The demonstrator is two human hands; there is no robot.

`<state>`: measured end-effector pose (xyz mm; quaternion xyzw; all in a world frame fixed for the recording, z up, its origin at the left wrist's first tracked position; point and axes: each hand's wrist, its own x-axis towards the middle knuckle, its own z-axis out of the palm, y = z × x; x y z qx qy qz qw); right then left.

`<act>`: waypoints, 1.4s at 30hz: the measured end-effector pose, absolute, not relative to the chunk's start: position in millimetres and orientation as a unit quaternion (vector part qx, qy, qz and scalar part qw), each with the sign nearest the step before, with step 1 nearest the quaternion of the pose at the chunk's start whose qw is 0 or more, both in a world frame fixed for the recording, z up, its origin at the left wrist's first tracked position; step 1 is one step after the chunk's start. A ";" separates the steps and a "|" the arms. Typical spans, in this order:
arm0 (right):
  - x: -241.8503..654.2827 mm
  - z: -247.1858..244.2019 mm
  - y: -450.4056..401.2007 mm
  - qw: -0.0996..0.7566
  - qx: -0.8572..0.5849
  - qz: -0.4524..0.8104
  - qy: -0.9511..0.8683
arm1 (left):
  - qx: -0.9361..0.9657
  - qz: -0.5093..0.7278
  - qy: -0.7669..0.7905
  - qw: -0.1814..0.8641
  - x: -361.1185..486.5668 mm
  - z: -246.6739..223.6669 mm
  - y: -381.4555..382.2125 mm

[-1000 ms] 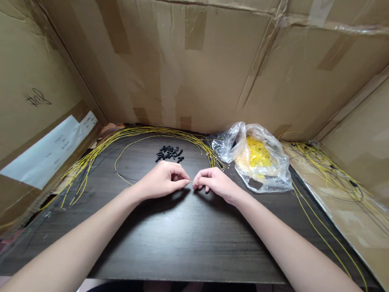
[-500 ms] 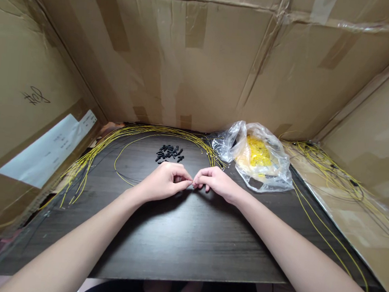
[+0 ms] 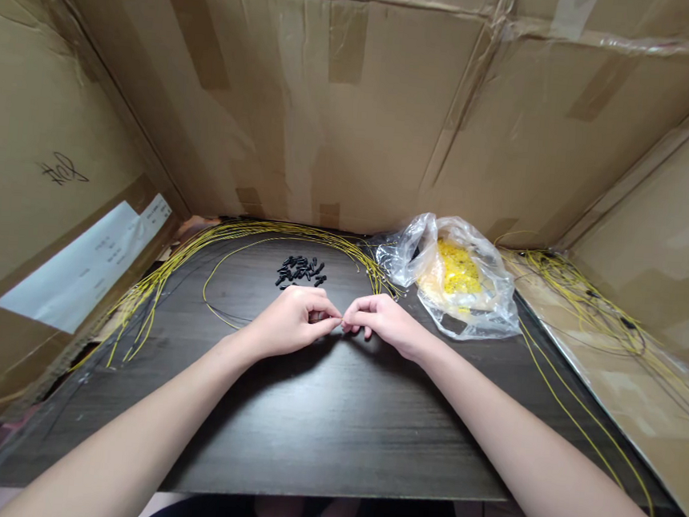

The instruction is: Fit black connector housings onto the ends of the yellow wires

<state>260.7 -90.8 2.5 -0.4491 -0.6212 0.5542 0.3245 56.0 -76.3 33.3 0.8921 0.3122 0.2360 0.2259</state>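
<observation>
I see bare left hand [image 3: 291, 318] and bare right hand [image 3: 385, 323], fingers tightly pinched, contents indiscernible, apparently fitting thin yellow looped wire [image 3: 203, 288]; steady alignment seems called for next.

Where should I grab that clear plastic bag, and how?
Probably pinch the loose, crumpled plastic at the left end of the bag, coming from above: that part looks slack, the yellow pieces are bunched nearer the middle, and yellow wires lie close on the left.

A dark wood-grain table [image 3: 305, 432] bears yellow wires [image 3: 192, 247], small black pieces [image 3: 300, 270] and a clear plastic bag [image 3: 486, 299].
</observation>
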 end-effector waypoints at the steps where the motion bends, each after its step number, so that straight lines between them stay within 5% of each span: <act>1: 260.9 2.6 -90.9 0.324 -0.448 0.556 -0.621 | 0.892 0.237 0.311 0.225 56.0 33.4 -76.3; 42: 265.3 -2.8 -90.7 0.385 -0.365 0.529 -0.662 | 0.800 0.218 0.375 0.415 54.1 36.9 -72.3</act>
